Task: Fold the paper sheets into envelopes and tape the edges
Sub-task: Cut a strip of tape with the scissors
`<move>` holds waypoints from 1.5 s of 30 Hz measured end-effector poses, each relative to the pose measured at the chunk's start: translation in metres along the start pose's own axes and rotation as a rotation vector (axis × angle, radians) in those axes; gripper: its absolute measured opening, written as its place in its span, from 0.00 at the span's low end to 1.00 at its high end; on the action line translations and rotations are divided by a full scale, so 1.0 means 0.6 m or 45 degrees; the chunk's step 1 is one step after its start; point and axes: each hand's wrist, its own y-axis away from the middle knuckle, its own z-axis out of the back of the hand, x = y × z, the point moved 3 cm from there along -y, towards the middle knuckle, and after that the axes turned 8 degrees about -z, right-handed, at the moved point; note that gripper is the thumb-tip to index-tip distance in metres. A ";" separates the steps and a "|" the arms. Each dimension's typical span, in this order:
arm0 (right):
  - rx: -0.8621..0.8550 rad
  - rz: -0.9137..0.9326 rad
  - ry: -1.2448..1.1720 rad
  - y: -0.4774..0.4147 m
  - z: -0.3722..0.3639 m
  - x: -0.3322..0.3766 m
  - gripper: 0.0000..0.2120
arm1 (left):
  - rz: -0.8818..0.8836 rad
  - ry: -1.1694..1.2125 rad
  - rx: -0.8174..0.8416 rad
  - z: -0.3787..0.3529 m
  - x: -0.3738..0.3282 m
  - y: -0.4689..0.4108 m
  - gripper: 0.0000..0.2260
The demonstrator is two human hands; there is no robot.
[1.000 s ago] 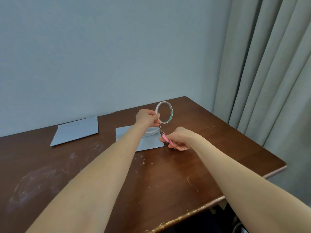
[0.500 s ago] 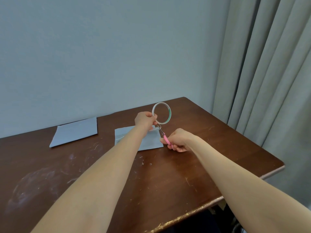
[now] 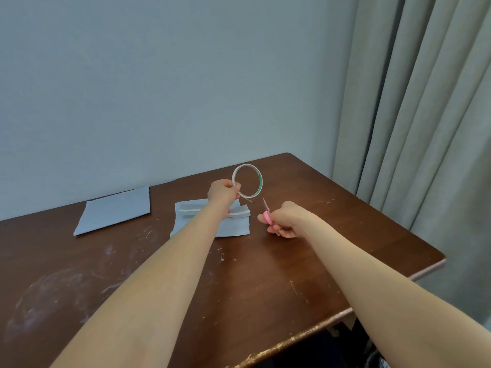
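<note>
Since half a second ago, the right hand [image 3: 285,220] has pulled the pink scissors [image 3: 266,212] back from the tape roll [image 3: 260,180], so I now see a gap between the blades and the short loose end hanging off the roll. My left hand [image 3: 223,192] pinches the roll's near edge and holds it upright above the folded paper [image 3: 233,227], while the right hand is curled round the scissor handles just beside that paper. A second grey sheet [image 3: 117,211] lies flat, well apart, at the left of the table [image 3: 239,282].
</note>
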 end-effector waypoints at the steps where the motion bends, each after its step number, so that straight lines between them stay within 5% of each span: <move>1: -0.022 0.007 -0.001 -0.001 0.005 -0.002 0.08 | 0.005 -0.002 -0.006 0.005 0.001 -0.001 0.05; 13: -0.318 0.153 -0.126 -0.066 0.037 0.039 0.12 | 0.004 0.237 -0.009 0.001 -0.024 -0.045 0.10; 19: -0.616 0.261 0.169 -0.121 0.070 0.076 0.11 | 0.078 0.211 -0.013 -0.028 -0.003 -0.093 0.11; 27: -0.756 0.287 0.257 -0.196 0.079 0.117 0.14 | 0.186 0.182 0.054 -0.080 0.014 -0.153 0.14; 35: -0.768 0.220 0.410 -0.229 0.082 0.138 0.23 | 0.043 -0.185 0.111 -0.112 0.021 -0.180 0.21; 45: -0.444 0.104 0.165 -0.241 0.077 0.150 0.08 | -0.080 -0.395 0.278 -0.127 0.018 -0.163 0.17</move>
